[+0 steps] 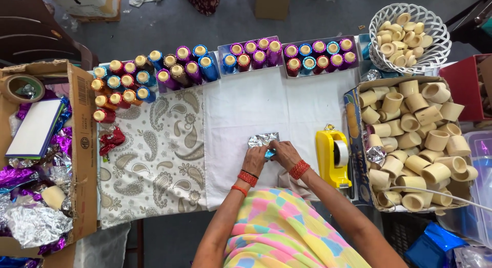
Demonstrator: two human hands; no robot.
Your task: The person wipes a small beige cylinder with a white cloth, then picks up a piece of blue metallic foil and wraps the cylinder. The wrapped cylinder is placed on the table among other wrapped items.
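Observation:
A small sheet of silver foil (262,139) lies on the white cloth (266,109) at the table's middle. My left hand (254,160) and my right hand (285,153) press together on its near edge, fingers curled around a small piece with a blue patch (269,154) showing between them. Both wrists carry red bangles. What sits inside the foil is hidden by my fingers.
A yellow tape dispenser (333,157) stands right of my hands. A cardboard box (413,140) and a white basket (410,38) hold plain beige cups. Foil-wrapped cups in several colours (220,60) line the far edge. A box of foil sheets (38,160) is at left.

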